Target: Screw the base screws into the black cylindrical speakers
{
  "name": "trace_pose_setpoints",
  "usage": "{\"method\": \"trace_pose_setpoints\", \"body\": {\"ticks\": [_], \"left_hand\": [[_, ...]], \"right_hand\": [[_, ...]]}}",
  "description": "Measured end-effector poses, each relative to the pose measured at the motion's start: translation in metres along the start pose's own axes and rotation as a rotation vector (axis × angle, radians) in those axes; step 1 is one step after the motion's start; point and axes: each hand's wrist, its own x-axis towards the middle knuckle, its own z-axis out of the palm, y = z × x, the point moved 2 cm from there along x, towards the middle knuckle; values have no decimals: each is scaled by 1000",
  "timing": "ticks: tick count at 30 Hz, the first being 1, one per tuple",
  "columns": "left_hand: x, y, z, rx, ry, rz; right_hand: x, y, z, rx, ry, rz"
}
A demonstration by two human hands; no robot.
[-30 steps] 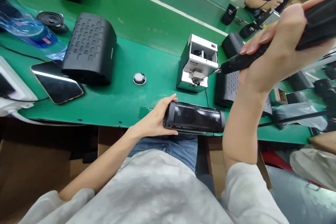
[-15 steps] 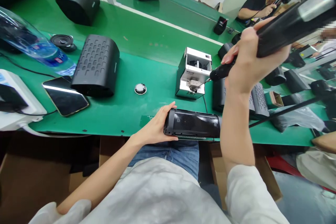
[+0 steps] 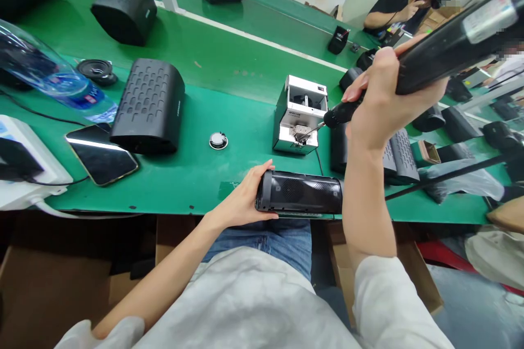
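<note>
My left hand [image 3: 245,196] is wrapped round the left end of a black cylindrical speaker [image 3: 303,193] that lies along the near edge of the green bench [image 3: 229,92]. My right hand [image 3: 382,101] is raised and closed round a black electric screwdriver [image 3: 434,57]. Its bit tip rests at the outlet of a small white screw feeder box [image 3: 301,114] just beyond the speaker.
A black grille speaker shell [image 3: 149,106], a phone [image 3: 100,155], a water bottle [image 3: 49,79], a loose speaker driver [image 3: 96,70] and a white power strip [image 3: 24,166] sit at left. A small round part [image 3: 218,140] lies mid-bench. More black shells [image 3: 397,155] crowd the right. Another person [image 3: 405,2] sits at the far right.
The view has tilted up and shifted a little. My right hand has brought the screwdriver tip down to the feeder's outlet. My left hand keeps its hold on the speaker.
</note>
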Motion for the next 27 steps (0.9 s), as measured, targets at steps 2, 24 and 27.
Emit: {"method": "trace_pose_setpoints", "body": {"ticks": [2,24,27], "left_hand": [[0,0,0,-6,7,1],[1,0,0,7,2,20],[0,-1,1,11,8,26]], "right_hand": [[3,1,0,23,-17,-2],[9,13,2,-136,-93,147],[4,12,3,-107,-148,151]]}}
